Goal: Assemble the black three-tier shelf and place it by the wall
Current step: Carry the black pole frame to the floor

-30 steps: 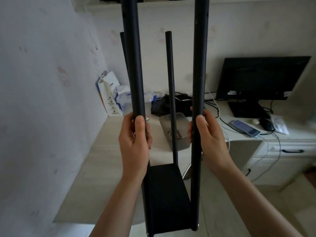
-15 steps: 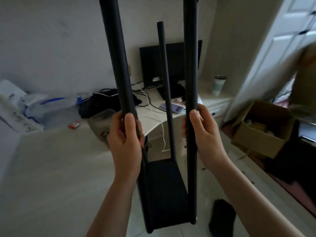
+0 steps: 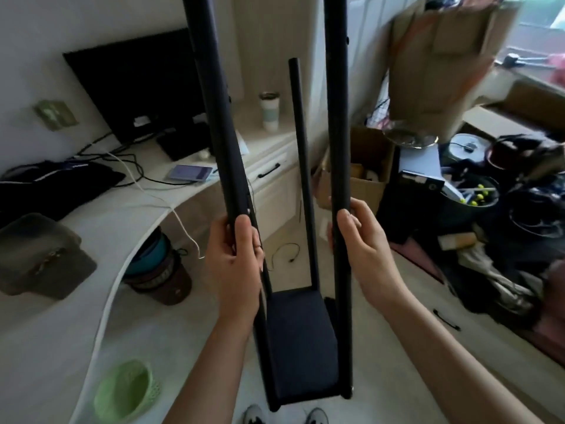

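The black shelf frame (image 3: pixel 301 341) is held upright off the floor, in front of the person; left hand (image 3: pixel 234 264) grips the near left post (image 3: pixel 220 117), fingers curled round it; right hand (image 3: pixel 365 243) grips the near right post (image 3: pixel 336 102) likewise; a thinner far post (image 3: pixel 301 154) rises between them; one black tier panel sits at the bottom, just above the person's shoes (image 3: pixel 286 415). Both near posts run out of view at the top edge. To the left, the curved edge of the white bench (image 3: pixel 91 301) lies near the frame; a green basket (image 3: pixel 125 390) and stacked bowls (image 3: pixel 159 270) stand on the floor under it. To the right, cardboard boxes (image 3: pixel 363 166) and dark clutter crowd the floor; open pale floor (image 3: pixel 397 347) lies between. On the bench: a monitor (image 3: pixel 137 87), a phone (image 3: pixel 191 172), cables, a cup (image 3: pixel 269 111).
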`<control>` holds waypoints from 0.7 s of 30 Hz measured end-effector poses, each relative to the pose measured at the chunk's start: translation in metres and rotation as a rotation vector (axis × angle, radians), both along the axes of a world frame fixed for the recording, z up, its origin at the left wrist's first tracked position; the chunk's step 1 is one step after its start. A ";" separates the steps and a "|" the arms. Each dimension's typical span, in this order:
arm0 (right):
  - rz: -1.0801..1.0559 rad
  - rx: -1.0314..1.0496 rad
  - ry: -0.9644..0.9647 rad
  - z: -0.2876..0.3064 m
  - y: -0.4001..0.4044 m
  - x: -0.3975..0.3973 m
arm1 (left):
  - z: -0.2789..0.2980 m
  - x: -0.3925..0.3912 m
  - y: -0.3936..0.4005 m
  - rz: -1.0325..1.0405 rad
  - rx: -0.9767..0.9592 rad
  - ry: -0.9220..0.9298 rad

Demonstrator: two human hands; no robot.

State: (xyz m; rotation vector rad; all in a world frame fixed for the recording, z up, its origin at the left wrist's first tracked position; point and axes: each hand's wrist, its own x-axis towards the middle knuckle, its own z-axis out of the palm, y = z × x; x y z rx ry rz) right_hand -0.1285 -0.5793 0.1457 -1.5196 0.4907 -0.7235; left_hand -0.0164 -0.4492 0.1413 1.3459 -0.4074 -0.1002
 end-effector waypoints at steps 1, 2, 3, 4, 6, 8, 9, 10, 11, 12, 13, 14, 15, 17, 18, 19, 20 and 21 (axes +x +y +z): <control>-0.019 0.004 0.018 -0.005 -0.009 -0.010 | -0.006 -0.005 -0.011 -0.035 -0.004 0.017; -0.041 0.008 0.034 -0.010 -0.017 -0.019 | -0.011 -0.010 -0.023 -0.078 -0.010 0.033; -0.067 0.014 0.048 -0.015 -0.024 -0.027 | -0.017 -0.013 -0.034 -0.120 -0.010 0.048; -0.096 0.021 0.063 -0.020 -0.032 -0.035 | -0.024 -0.016 -0.045 -0.160 -0.001 0.062; -0.157 0.043 0.095 -0.029 -0.044 -0.050 | -0.037 -0.021 -0.065 -0.231 0.028 0.084; -0.219 0.070 0.130 -0.037 -0.054 -0.063 | -0.050 -0.025 -0.083 -0.297 0.051 0.090; -0.250 0.082 0.147 -0.040 -0.058 -0.070 | -0.056 -0.028 -0.092 -0.335 0.063 0.095; -0.276 0.092 0.161 -0.043 -0.062 -0.076 | -0.061 -0.030 -0.101 -0.374 0.075 0.102; -0.299 0.103 0.174 -0.046 -0.066 -0.081 | -0.066 -0.032 -0.110 -0.411 0.088 0.107; -0.320 0.117 0.187 -0.050 -0.069 -0.087 | -0.071 -0.035 -0.118 -0.446 0.103 0.108; -0.343 0.131 0.197 -0.053 -0.072 -0.093 | -0.075 -0.038 -0.125 -0.478 0.119 0.105; -0.369 0.142 0.206 -0.057 -0.075 -0.100 | -0.079 -0.041 -0.133 -0.511 0.136 0.101; -0.398 0.148 0.219 -0.061 -0.077 -0.107 | -0.083 -0.046 -0.140 -0.546 0.153 0.099; -0.461 0.151 0.244 -0.069 -0.082 -0.121 | -0.091 -0.056 -0.155 -0.616 0.188 0.094; -0.494 0.153 0.250 -0.073 -0.084 -0.129 | -0.094 -0.063 -0.162 -0.649 0.200 0.091; -0.526 0.154 0.257 -0.076 -0.087 -0.138 | -0.097 -0.070 -0.169 -0.681 0.209 0.091; -0.555 0.156 0.267 -0.080 -0.089 -0.147 | -0.101 -0.078 -0.176 -0.712 0.214 0.095; -0.583 0.161 0.279 -0.084 -0.091 -0.156 | -0.104 -0.086 -0.183 -0.743 0.217 0.100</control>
